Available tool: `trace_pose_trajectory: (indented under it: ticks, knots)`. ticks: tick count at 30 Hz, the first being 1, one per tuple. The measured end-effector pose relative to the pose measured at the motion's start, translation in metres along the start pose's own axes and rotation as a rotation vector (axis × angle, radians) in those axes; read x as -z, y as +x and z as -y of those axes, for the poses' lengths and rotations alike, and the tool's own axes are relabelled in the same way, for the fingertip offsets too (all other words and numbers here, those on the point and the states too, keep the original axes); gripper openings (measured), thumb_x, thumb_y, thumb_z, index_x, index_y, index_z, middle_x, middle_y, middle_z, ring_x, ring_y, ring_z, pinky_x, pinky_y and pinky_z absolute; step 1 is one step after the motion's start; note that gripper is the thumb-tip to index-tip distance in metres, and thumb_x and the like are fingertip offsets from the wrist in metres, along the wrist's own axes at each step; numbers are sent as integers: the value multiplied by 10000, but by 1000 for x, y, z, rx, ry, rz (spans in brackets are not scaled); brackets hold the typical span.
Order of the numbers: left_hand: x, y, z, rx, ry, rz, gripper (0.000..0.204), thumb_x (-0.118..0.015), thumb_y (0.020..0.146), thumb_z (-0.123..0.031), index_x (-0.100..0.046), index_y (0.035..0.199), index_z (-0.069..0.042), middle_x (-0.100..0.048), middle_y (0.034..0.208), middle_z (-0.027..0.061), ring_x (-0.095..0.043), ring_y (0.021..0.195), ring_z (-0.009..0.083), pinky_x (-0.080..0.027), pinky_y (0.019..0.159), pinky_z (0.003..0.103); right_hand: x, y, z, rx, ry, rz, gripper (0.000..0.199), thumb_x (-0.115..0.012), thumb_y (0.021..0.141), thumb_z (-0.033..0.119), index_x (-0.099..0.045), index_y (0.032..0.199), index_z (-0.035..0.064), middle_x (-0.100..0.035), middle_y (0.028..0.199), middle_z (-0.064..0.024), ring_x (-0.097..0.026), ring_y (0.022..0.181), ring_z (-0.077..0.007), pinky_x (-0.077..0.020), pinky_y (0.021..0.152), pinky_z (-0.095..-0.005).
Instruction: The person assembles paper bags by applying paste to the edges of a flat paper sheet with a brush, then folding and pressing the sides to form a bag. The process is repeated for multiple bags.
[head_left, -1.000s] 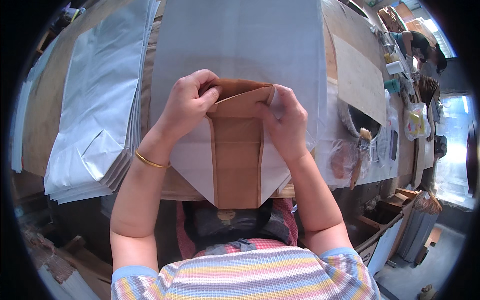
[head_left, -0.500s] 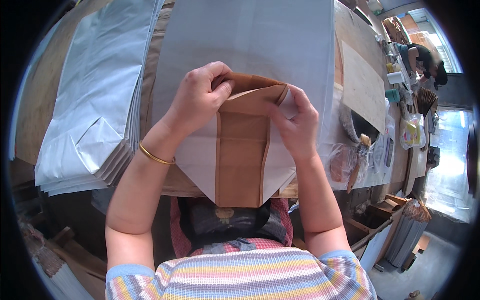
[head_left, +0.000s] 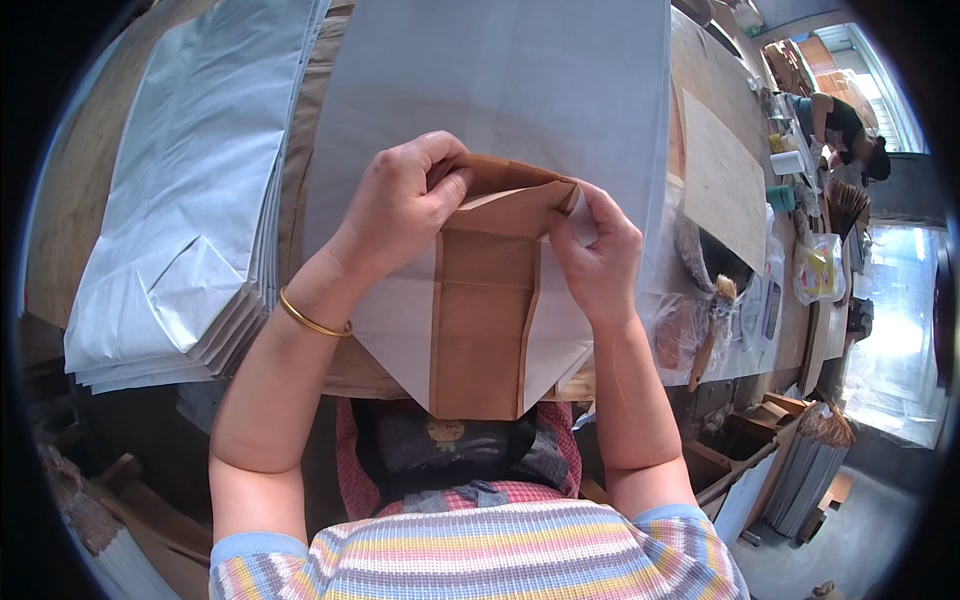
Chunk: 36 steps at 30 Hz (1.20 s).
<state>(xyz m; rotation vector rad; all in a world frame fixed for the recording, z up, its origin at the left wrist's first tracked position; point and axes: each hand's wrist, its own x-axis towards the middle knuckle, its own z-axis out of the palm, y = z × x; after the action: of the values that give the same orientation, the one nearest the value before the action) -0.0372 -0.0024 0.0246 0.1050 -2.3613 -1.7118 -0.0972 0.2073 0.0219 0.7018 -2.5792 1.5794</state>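
In front of me lies a large paper bag [head_left: 487,320], white outside and brown inside, its near end folded open so a brown strip shows between white corner folds. My left hand [head_left: 412,195] pinches the raised brown flap at its left end, thumb against fingers. At the flap's right corner my right hand [head_left: 598,245] grips the paper between thumb and fingers. Between the two hands the flap gapes in a narrow slot. The tips of some fingers are hidden behind the paper.
A stack of white paper bags [head_left: 185,220] with folded ends lies to the left. On the right are a flat board [head_left: 722,180], a paste brush [head_left: 716,315] and a plastic bag [head_left: 820,265]. Another person [head_left: 845,130] bends over at the far right. Bundled sheets [head_left: 805,480] stand below.
Both hands still hold the flap, having shifted slightly toward me. The slot at the flap looks a little wider at its right end.
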Motion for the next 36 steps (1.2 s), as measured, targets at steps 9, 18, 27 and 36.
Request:
trace_pose_trajectory:
  ticks: [9, 18, 27, 36]
  knots:
    - [-4, 0, 6, -118, -12, -63, 63, -591, 870, -15, -604, 893, 42, -619, 714, 118, -560, 641, 161, -474, 621, 299, 10, 3, 7, 315, -535, -103, 284, -601, 730, 18, -680, 1002, 12, -674, 861, -139, -653, 750, -310, -535, 713, -394]
    - [3, -1, -11, 1, 131, 76, 117, -610, 855, 68, -617, 965, 28, -647, 800, 42, -510, 710, 64, -446, 655, 229, 35, 14, 15, 61, -401, 138, 113, -572, 835, 10, -640, 920, 37, -644, 811, -128, -632, 729, -337, -518, 677, -409]
    - [-8, 29, -27, -216, 416, 320, 150, -668, 786, 13, -653, 935, 25, -705, 842, 158, -682, 742, 266, -519, 654, 341, 58, 42, 9, 218, -191, 487, 199, -526, 786, -128, -605, 921, -4, -636, 822, -157, -625, 731, -298, -510, 678, -353]
    - [-13, 29, -27, -171, 321, 367, 129, -650, 822, -124, -710, 861, -18, -673, 807, 174, -648, 755, 347, -517, 687, 408, 24, 24, 15, 279, -299, 499, 253, -699, 737, 41, -716, 989, 53, -639, 1151, -71, -618, 1012, -247, -496, 829, -356]
